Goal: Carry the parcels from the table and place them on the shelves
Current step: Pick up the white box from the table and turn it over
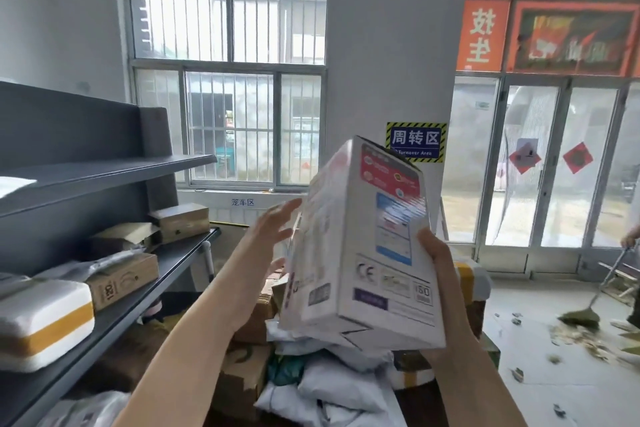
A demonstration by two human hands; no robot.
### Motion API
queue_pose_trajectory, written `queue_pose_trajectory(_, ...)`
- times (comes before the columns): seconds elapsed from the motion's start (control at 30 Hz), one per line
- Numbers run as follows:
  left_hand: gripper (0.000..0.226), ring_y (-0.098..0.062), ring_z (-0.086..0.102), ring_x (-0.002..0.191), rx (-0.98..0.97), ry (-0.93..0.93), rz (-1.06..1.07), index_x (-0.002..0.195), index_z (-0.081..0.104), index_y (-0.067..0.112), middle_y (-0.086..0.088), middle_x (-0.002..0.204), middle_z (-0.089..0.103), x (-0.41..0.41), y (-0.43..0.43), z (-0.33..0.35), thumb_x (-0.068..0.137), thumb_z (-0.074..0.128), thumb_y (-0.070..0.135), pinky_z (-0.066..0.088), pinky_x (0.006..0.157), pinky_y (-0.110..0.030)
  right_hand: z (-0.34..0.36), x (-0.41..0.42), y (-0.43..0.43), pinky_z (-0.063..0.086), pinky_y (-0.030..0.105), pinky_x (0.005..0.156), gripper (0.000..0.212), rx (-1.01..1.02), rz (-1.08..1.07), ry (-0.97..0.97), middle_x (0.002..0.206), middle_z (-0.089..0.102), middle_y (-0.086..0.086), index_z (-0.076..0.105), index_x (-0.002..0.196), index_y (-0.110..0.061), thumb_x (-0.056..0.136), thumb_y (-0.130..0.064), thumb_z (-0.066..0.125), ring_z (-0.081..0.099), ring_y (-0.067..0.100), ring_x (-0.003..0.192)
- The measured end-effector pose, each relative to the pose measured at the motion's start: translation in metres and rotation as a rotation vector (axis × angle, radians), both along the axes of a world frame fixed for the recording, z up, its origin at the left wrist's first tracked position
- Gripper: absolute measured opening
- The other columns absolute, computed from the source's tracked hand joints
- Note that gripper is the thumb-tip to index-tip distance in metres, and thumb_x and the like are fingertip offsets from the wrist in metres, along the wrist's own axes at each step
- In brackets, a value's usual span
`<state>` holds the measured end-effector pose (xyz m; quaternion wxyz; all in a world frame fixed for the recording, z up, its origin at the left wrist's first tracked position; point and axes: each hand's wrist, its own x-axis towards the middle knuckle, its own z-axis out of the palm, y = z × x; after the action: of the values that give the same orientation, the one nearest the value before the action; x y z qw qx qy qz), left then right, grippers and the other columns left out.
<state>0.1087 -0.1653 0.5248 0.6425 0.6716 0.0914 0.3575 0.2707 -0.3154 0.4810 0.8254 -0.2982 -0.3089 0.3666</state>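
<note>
Up in the air goes a white printed box (360, 246), tilted, held over the heap of parcels (332, 388) in the middle of the scene. The right hand (438, 260) has it by the near right edge, thumb lying across the printed face beside the shipping label, fingers hidden behind. The left hand (277, 222) is spread wide at the box's left side, fingertips at or just off the cardboard; I cannot tell if they touch. So the right hand looks to be bearing it.

How will it handle? Stiff cardboard, flat faces, sharp corners, and carried this high on one hand it is probably light. The glossy print may be a bit slick, so a palm flat on each long side, or one beneath the lower end, would steady it better than this edge pinch.

The dark shelves (166, 253) stand to the left, well apart from the box. The middle one already carries brown cartons (121, 281) and a white foam box (45, 322) with a yellow band; there is bare shelf between and in front of them. Far right, someone sweeps litter with a broom (581, 316).
</note>
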Motion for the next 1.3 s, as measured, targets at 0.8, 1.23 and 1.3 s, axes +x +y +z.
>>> queue_pose_trajectory(0.8, 0.061, -0.02, 0.076, 0.093, -0.023, -0.379, 0.085, 0.117, 0.06, 0.05, 0.023, 0.112, 0.074, -0.028, -0.026, 0.006, 0.085, 0.067, -0.001, 0.061, 0.058, -0.03, 0.026, -0.06, 0.008, 0.061, 0.034, 0.086, 0.075, 0.198, -0.361, -0.634, 0.15, 0.053, -0.013, 0.035, 0.151, -0.046, 0.085, -0.05, 0.07, 0.063, 0.015, 0.126)
queue_pose_trajectory(1.23, 0.059, -0.036, 0.063, 0.116, 0.186, -0.416, 0.233, 0.139, 0.05, 0.028, -0.011, 0.134, 0.063, -0.06, -0.104, 0.008, 0.081, 0.06, 0.035, 0.053, 0.09, -0.057, 0.032, -0.072, -0.045, 0.062, 0.035, 0.077, 0.061, 0.337, 0.029, -0.438, 0.135, 0.067, 0.002, 0.05, 0.142, -0.028, 0.083, -0.01, 0.049, 0.07, 0.025, 0.114)
queue_pose_trajectory(1.3, 0.061, -0.035, 0.064, 0.114, 0.184, -0.442, 0.253, 0.14, 0.048, 0.025, -0.012, 0.133, 0.063, -0.063, -0.13, -0.001, 0.081, 0.059, 0.033, 0.054, 0.09, -0.056, 0.024, -0.075, -0.063, 0.061, 0.036, 0.081, 0.062, 0.34, 0.073, -0.451, 0.136, 0.066, 0.002, 0.049, 0.143, -0.027, 0.084, -0.01, 0.048, 0.067, 0.027, 0.118)
